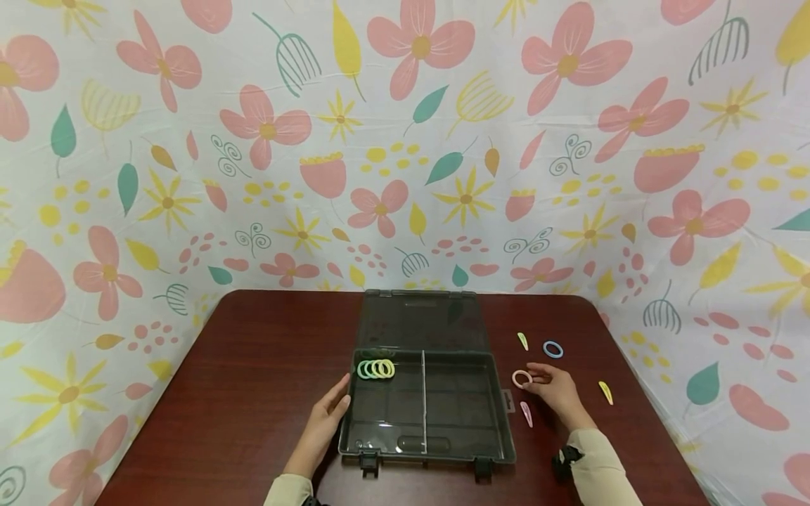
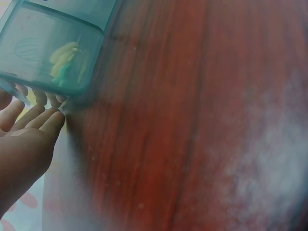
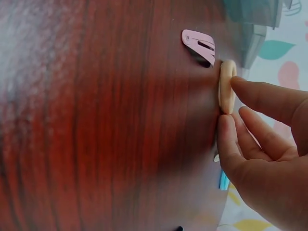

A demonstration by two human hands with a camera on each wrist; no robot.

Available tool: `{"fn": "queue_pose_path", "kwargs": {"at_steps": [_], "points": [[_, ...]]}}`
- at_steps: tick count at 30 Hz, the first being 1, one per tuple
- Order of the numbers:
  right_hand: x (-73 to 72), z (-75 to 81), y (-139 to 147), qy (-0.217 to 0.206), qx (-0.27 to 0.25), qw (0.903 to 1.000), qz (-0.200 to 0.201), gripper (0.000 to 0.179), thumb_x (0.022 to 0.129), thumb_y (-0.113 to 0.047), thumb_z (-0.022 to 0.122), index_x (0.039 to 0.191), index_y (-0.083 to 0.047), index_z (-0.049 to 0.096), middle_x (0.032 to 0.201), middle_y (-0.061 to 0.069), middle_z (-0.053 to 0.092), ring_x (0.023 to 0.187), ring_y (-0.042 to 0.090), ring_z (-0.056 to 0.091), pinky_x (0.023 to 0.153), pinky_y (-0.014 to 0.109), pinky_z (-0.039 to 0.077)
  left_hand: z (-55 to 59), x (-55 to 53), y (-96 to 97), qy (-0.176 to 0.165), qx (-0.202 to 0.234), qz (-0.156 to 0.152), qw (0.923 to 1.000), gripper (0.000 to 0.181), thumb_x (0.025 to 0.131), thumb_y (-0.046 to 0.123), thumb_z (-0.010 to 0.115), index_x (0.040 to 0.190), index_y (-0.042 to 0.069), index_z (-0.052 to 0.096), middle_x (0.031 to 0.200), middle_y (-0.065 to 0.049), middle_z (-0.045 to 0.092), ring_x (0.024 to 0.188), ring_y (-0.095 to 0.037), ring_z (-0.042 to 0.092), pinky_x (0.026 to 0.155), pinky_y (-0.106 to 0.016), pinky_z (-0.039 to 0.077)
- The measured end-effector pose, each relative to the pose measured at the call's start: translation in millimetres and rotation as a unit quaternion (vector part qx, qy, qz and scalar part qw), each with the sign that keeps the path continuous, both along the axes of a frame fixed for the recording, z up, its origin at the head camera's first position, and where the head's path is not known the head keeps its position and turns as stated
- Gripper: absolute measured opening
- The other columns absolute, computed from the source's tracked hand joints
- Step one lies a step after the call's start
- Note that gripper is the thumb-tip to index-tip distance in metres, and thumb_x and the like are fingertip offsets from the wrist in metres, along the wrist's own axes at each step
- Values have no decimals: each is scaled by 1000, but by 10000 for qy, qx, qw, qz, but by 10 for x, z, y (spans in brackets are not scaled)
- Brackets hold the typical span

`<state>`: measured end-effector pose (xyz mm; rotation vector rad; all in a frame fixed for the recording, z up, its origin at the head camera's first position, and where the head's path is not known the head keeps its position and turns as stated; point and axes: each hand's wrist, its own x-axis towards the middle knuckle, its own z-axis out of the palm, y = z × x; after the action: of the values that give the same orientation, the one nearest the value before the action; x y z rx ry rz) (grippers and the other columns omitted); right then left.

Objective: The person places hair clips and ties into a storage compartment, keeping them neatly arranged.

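Note:
Beside the right edge of a dark see-through plastic box (image 1: 465, 404), my right hand (image 1: 560, 393) pinches a peach-coloured hair tie (image 3: 226, 86) between thumb and fingertips. A pink snap hair clip (image 1: 526, 414) lies just nearer to me than that ring. My left hand (image 1: 321, 425) rests against the box's left wall with its fingers fairly straight. Several green and yellow hair ties (image 1: 380, 362) lie overlapped in a row in the far corner of the box's left compartment.
The open lid (image 1: 424, 320) lies back behind the box, and a clear divider (image 1: 424, 404) splits the inside. Right of the box lie a blue hair tie (image 1: 546, 346), a green-yellow clip (image 1: 522, 341) and a yellow clip (image 1: 605, 393). Patterned cloth (image 1: 380, 140) surrounds the table.

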<state>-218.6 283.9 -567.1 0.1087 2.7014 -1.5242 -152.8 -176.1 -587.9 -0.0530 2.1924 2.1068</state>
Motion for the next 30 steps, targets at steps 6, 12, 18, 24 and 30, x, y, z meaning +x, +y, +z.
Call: {"fn": "queue_pose_path", "kwargs": {"at_steps": [6, 12, 18, 24, 30], "points": [[-36, -18, -2, 48, 194, 9998, 1, 43, 82, 1, 72, 122, 12, 59, 105, 26, 63, 89, 29, 64, 65, 20, 51, 2, 1, -2, 34, -28, 0, 10000, 51, 101, 13, 51, 150, 12, 36, 153, -17, 31, 141, -38, 23, 111, -56, 22], [-53, -27, -15, 40, 665, 9977, 158, 34, 84, -2, 72, 114, 11, 64, 101, 24, 65, 83, 23, 61, 64, 26, 50, 18, 10, 5, 56, -57, -9, 10000, 51, 101, 14, 51, 150, 11, 36, 153, -17, 30, 141, -38, 23, 111, -57, 23], [-43, -22, 1, 21, 744, 9971, 183, 30, 84, -8, 74, 108, 8, 66, 115, 29, 59, 89, 31, 61, 72, 37, 52, 27, 5, 9, 80, -15, -42, 10000, 52, 101, 12, 50, 150, 9, 35, 153, -19, 30, 141, -39, 22, 111, -57, 22], [-5, 10, 17, -145, 393, 9991, 86, 36, 84, -7, 73, 113, 10, 60, 89, 16, 64, 75, 17, 58, 61, 28, 49, -6, -5, -1, -58, -116, -4, 9999, 52, 101, 16, 52, 150, 13, 36, 153, -16, 31, 141, -39, 23, 110, -57, 23], [29, 49, 23, -173, -40, 9998, 52, 36, 90, -2, 65, 119, 15, 55, 90, 18, 65, 74, 22, 63, 62, 30, 54, -16, -10, -1, -115, -147, 32, 9998, 52, 100, 17, 53, 150, 14, 37, 154, -14, 31, 141, -38, 23, 110, -58, 24]]}}
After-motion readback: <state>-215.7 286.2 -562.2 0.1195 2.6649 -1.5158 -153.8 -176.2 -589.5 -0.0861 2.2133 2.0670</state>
